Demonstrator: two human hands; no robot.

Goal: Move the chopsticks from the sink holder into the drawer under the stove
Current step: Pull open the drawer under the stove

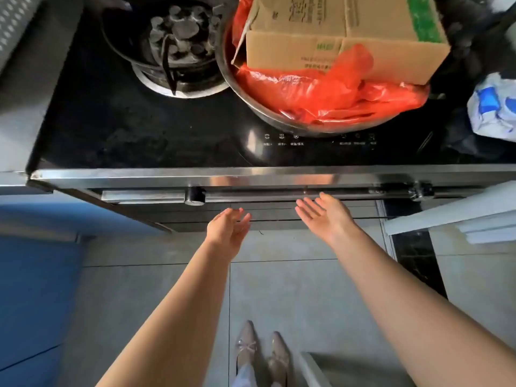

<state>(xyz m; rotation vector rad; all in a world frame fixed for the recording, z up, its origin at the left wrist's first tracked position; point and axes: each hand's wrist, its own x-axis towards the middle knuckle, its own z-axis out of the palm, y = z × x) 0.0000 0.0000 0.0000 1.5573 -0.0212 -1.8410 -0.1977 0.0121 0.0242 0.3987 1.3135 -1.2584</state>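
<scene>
- Left hand [227, 230] and right hand [325, 215] reach below the stove [139, 129], both grips released, empty.
- Fingertips near the drawer [279, 216] front.

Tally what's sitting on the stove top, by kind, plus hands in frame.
Round steel basin: 1
Brown cardboard box: 1
Red plastic bag: 1
Black gas burner: 1
Hands: 2, left hand, right hand, both empty
Total: 6
</scene>
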